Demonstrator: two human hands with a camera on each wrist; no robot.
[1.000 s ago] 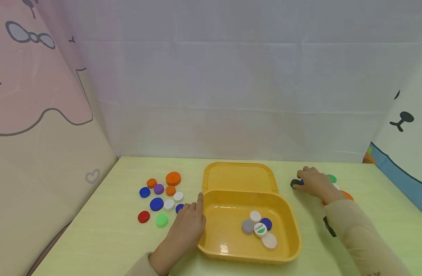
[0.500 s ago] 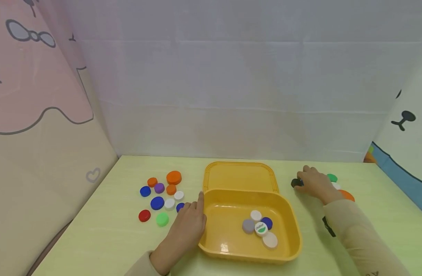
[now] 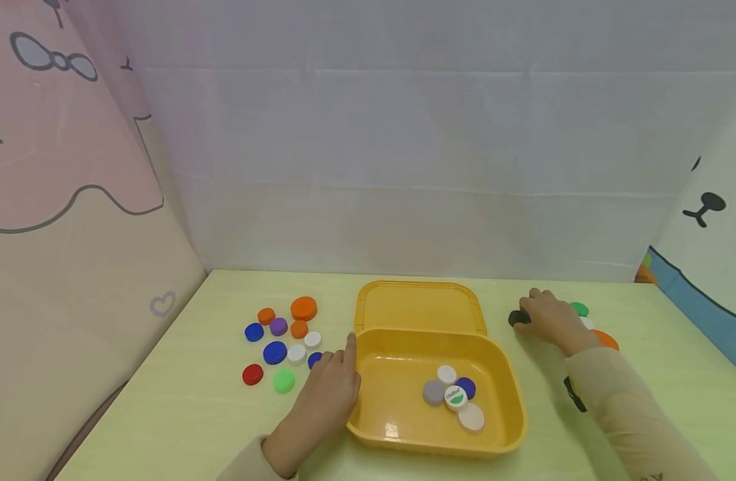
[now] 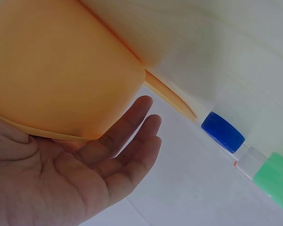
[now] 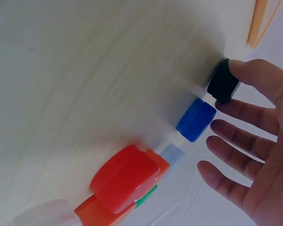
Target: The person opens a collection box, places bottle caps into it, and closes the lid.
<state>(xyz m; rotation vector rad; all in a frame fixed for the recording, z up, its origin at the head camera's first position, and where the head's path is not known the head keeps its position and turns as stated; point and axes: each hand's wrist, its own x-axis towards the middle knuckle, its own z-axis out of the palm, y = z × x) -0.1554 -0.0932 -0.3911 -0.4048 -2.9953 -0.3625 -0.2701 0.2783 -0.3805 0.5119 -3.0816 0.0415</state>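
In the head view my left hand (image 3: 328,391) lies against the left side of a yellow plastic box (image 3: 440,449), its index finger along the rim. From the left wrist view, the other fingers (image 4: 137,162) extend loosely beside the box wall; the thumb is hidden. A black bottle cap (image 5: 223,82) is pinched between the thumb and index finger of my right hand (image 3: 551,321), low over the table. Close beside it stands a blue cap (image 5: 196,119), apart from the remaining fingers. Inside the box lie several caps, among them a grey one (image 3: 434,393) and a blue one (image 3: 466,388).
The yellow lid (image 3: 418,307) lies flat behind the box. Left of it, several caps are spread on the table, including a red one (image 3: 253,374) and a light green one (image 3: 284,381). Orange (image 3: 605,340) and green (image 3: 580,308) caps lie beyond my right hand. A white cloth (image 3: 404,167) hangs behind.
The right thumb and fingers have closed in on the black cap, and the blue cap beside it is now hidden in the head view. My left hand stays at the box.
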